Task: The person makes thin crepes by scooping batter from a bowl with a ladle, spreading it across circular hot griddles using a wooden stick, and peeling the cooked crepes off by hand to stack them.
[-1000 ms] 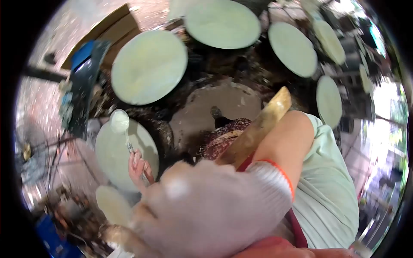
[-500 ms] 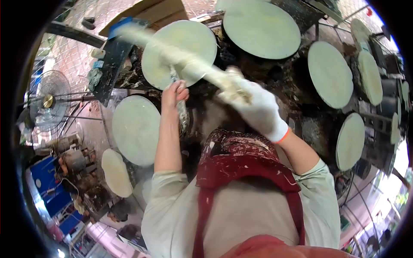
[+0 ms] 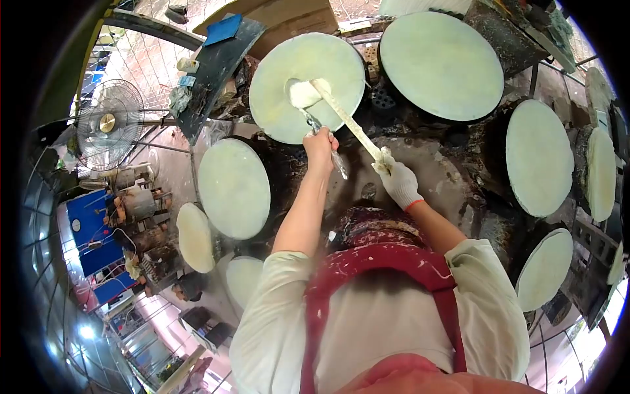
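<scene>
Bare fingers of my left hand (image 3: 320,150) are wrapped round the handle of a ladle-like tool (image 3: 338,164). A white lump of dough or batter (image 3: 304,94) covers its head, over a round pale griddle (image 3: 275,108). My right hand (image 3: 399,182), in a white glove with an orange cuff, grips a long flat stick (image 3: 351,125) coated in dried batter. Its far tip meets or overlaps the white lump; the exact contact is hard to tell. The griddle's surface looks coated in a thin pale layer.
Several more round pale griddles stand in a ring, one at the back (image 3: 443,65), others right (image 3: 539,157) and left (image 3: 234,188). A thin round sheet (image 3: 195,238) hangs lower left. A fan (image 3: 108,123) and a dark board (image 3: 226,65) are at the left.
The stick has swung from lying across the griddle, blurred, to pointing forward onto it. My right hand has drawn back lower. The view has shifted, so the surroundings sit further right.
</scene>
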`<control>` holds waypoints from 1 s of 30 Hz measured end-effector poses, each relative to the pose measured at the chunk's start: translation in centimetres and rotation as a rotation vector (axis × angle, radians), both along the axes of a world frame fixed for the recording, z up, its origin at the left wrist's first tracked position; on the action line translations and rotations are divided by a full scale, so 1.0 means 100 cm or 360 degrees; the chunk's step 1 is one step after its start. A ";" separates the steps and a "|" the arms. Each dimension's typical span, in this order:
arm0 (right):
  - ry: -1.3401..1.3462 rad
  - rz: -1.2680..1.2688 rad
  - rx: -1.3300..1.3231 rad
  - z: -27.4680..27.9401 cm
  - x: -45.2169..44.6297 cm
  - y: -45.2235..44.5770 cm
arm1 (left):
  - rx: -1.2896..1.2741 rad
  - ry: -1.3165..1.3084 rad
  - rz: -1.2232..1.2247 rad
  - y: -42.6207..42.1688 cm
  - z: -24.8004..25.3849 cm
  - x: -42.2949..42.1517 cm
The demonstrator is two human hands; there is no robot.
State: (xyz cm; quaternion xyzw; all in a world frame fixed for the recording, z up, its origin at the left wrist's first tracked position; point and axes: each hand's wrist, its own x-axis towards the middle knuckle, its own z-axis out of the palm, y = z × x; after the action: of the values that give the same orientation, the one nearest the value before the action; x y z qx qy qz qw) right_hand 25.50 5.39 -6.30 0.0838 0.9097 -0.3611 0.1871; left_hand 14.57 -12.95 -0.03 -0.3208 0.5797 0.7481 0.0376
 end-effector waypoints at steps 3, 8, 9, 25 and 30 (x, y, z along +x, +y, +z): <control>0.0204 0.0014 0.0246 0.003 0.001 -0.007 | 0.0283 -0.0076 -0.0002 -0.025 0.017 0.011; 0.0222 -0.0181 0.0368 0.027 -0.005 -0.013 | 0.0728 -0.0127 -0.0073 -0.064 0.040 0.017; 0.0203 -0.0180 0.0267 0.019 -0.002 -0.026 | 0.0764 -0.0155 -0.0089 -0.069 0.042 0.017; 0.0162 -0.0103 0.0021 0.001 -0.021 -0.085 | 0.1078 -0.0224 -0.0117 -0.106 0.049 0.002; 0.0311 -0.0197 -0.0011 0.006 -0.027 -0.066 | 0.1211 -0.0214 -0.0177 -0.127 0.026 -0.001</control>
State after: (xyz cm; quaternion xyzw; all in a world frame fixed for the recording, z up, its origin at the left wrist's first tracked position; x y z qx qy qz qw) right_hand 22.85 -1.17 -5.68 0.1036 0.9155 -0.3815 0.0752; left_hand 14.50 -25.66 2.59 -0.3004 0.2735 0.8838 0.2323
